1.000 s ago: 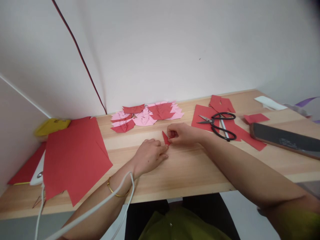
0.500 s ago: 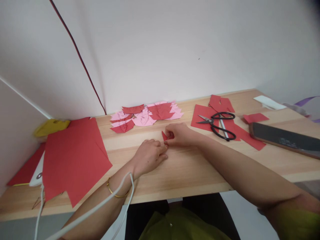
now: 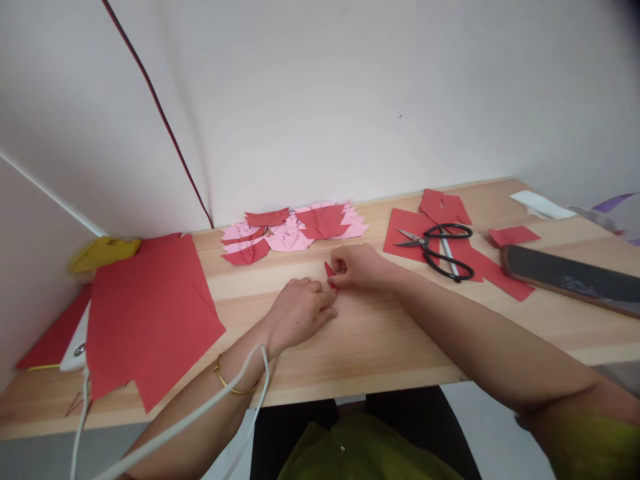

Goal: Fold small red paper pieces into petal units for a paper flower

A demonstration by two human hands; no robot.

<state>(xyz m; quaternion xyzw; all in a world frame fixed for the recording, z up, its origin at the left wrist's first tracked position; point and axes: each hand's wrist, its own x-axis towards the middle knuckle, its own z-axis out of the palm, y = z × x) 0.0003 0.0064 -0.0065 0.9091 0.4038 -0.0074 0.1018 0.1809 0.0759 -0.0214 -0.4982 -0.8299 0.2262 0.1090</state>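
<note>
A small folded piece of red paper (image 3: 330, 271) is at the middle of the wooden table, mostly covered by my fingers. My right hand (image 3: 359, 267) is closed on it, thumb and fingers pinching its upper part. My left hand (image 3: 302, 307) rests on the table just to the left, its fingertips pressing on the paper's lower edge beside my right thumb. Beyond both hands, by the wall, lie folded pink and red paper pieces (image 3: 290, 235), several of them overlapping.
Black-handled scissors (image 3: 434, 245) lie with blades apart on red paper cutouts (image 3: 400, 230) to the right, by a white pen-like stick (image 3: 449, 256). A dark flat bar (image 3: 570, 277) is farther right. Large red sheets (image 3: 150, 307) cover the left side. A white cable (image 3: 200, 403) crosses my left forearm.
The view has shifted very slightly. Both hands stay in place on the red paper, with hardly any visible movement.
</note>
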